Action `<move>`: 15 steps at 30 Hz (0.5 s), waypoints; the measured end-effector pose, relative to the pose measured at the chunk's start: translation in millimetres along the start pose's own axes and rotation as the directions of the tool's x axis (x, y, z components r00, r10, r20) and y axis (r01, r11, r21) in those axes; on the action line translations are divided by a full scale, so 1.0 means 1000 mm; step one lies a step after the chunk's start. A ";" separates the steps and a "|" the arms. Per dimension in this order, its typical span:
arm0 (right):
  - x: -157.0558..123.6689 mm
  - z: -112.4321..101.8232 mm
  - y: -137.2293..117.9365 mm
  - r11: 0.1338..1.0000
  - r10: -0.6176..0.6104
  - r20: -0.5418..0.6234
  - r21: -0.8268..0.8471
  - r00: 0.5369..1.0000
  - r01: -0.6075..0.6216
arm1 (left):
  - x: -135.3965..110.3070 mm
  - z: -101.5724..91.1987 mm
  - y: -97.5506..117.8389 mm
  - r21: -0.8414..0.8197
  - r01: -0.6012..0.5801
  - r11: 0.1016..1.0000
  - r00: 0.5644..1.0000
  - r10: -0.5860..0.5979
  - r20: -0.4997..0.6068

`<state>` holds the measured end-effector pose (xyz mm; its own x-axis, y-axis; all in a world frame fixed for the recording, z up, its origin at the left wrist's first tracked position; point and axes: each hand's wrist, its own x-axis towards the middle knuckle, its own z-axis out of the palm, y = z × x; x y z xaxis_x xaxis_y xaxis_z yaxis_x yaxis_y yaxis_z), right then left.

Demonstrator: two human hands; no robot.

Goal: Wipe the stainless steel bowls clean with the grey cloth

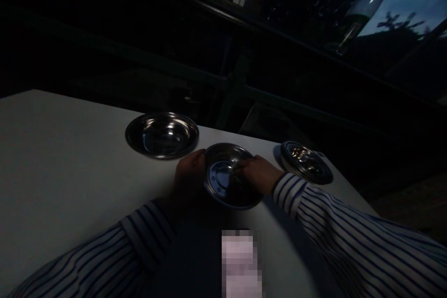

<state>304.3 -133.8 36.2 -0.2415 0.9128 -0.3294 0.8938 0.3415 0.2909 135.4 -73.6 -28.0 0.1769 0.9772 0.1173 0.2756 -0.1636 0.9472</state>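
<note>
A shiny metal bowl [218, 186] is tilted toward me above the white table, its inside showing. My left hand [190, 170] grips its left rim, thumb near the edge. Inside the bowl, my right hand [256, 172] presses its bunched fingers against the inner wall. Something small and dull greenish seems to be under those fingertips, too dark to name. Behind and left of my left hand, a second metal bowl [162, 136] rests on the table with its hollow side up.
On the right of the white table [87, 149] sit stacked metal dishes or lids [307, 163]. A pixelated bright patch [241, 263] lies at the near edge. Beyond the table are dark rails and a ledge with a bottle [366, 7] by the window.
</note>
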 end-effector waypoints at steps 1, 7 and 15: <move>-0.005 -0.001 0.001 1.000 -0.025 0.025 0.008 0.999 0.025 | -0.001 0.000 0.001 0.007 0.010 1.000 1.000 -0.010 0.005; -0.016 -0.002 0.005 0.971 -0.169 0.054 0.181 0.984 0.157 | -0.002 0.000 0.002 -0.027 -0.049 0.998 0.998 0.050 0.042; -0.017 0.004 -0.012 0.933 -0.247 0.026 0.275 0.969 0.230 | -0.003 0.003 -0.001 -0.052 -0.026 0.998 0.999 0.027 0.027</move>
<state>299.5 -153.9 34.3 -0.4446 0.7940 -0.4145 0.8826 0.4672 -0.0517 137.8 -77.2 -30.2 0.2094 0.9684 0.1351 0.2210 -0.1815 0.9582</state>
